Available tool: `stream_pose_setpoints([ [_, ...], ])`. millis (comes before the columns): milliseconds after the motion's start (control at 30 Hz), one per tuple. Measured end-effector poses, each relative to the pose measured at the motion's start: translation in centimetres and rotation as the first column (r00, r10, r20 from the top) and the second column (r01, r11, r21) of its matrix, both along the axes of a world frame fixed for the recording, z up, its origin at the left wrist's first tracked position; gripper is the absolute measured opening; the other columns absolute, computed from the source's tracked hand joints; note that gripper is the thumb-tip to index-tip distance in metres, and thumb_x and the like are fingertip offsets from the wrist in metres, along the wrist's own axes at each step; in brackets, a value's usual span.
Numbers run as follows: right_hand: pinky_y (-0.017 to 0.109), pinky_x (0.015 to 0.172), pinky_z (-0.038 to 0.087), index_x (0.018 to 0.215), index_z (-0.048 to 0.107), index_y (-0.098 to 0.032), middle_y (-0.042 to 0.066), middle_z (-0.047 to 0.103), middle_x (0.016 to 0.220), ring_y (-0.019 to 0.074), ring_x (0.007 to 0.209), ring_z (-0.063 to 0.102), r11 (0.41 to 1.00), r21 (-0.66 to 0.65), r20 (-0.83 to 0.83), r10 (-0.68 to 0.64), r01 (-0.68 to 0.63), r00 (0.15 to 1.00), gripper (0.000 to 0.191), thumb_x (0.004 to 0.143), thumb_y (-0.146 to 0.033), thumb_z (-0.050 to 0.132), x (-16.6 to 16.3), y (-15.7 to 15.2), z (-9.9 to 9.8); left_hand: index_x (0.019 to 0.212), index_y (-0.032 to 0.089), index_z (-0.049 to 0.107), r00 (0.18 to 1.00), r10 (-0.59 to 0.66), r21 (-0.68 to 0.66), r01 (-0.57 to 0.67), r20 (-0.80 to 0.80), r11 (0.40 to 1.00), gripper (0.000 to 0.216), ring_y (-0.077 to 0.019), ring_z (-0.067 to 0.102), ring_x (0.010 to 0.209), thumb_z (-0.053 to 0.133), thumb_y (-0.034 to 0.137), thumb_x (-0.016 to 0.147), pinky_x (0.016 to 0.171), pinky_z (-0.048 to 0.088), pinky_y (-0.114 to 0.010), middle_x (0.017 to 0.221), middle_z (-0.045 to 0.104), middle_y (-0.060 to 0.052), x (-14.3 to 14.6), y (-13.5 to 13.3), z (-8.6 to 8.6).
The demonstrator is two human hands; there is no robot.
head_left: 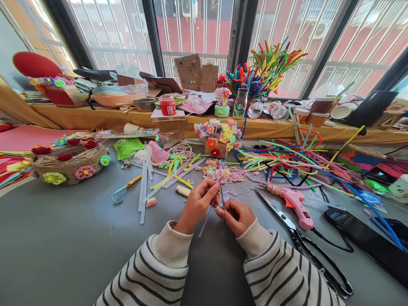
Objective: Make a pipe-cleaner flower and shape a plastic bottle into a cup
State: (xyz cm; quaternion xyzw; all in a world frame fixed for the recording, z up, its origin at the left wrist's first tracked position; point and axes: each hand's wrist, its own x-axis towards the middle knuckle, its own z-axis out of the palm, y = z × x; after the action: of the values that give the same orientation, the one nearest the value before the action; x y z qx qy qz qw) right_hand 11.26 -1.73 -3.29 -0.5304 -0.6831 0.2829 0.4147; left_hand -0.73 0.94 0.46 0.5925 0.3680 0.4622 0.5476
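Note:
Over the middle of the desk, my left hand [199, 203] is closed, thumb and forefinger pinching a thin lilac pipe cleaner [204, 223]. Its lower end hangs down between my hands. My right hand [237, 216] is closed too, its fingertips meeting the pipe cleaner close to my left fingers. A thin dark upright strand [222, 195] stands between the fingertips; whether it is part of the pipe cleaner I cannot tell. Just beyond lie pink and lilac fluff trimmings [228, 196]. Left of my left hand is a cream lighter-like cylinder [182, 191].
Right of my hands lie a pink glue gun [296, 204], large black-handled scissors [287, 223] and a black phone [363, 238]. Pipe cleaners [287, 159] pile up behind. Glue sticks [143, 187] and a flowered woven basket [68, 163] are on the left. A flower box [215, 148] stands at the back.

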Motion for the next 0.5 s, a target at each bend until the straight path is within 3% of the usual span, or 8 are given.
stream_pose_setpoints([
  [300, 0.02, 0.042, 0.024, 0.048, 0.03, -0.019, -0.005, 0.032, 0.044, 0.0074, 0.041, 0.028, 0.996, 0.089, 0.061, -0.004, -0.002, 0.998, 0.026, 0.066, -0.034, 0.04, 0.16, 0.15, 0.03, 0.063, 0.016, 0.041, 0.997, -0.033, -0.084, 0.039, 0.072, 0.996, 0.016, -0.0061, 0.037, 0.046, 0.04, 0.027, 0.074, 0.048, 0.032, -0.019, 0.048, 0.041, 0.005, 0.06, -0.03, -0.04],
  [500, 0.019, 0.039, 0.022, 0.048, 0.03, -0.019, -0.006, 0.029, 0.041, 0.0066, 0.039, 0.026, 0.999, 0.043, 0.045, 0.012, -0.014, 0.999, 0.028, 0.066, -0.036, 0.044, 0.1, 0.01, 0.04, 0.06, 0.016, 0.04, 0.996, -0.033, -0.092, 0.04, 0.083, 0.995, 0.017, -0.0065, 0.036, 0.047, 0.04, 0.027, 0.074, 0.049, 0.031, -0.02, 0.049, 0.041, 0.004, 0.09, -0.12, 0.04],
])
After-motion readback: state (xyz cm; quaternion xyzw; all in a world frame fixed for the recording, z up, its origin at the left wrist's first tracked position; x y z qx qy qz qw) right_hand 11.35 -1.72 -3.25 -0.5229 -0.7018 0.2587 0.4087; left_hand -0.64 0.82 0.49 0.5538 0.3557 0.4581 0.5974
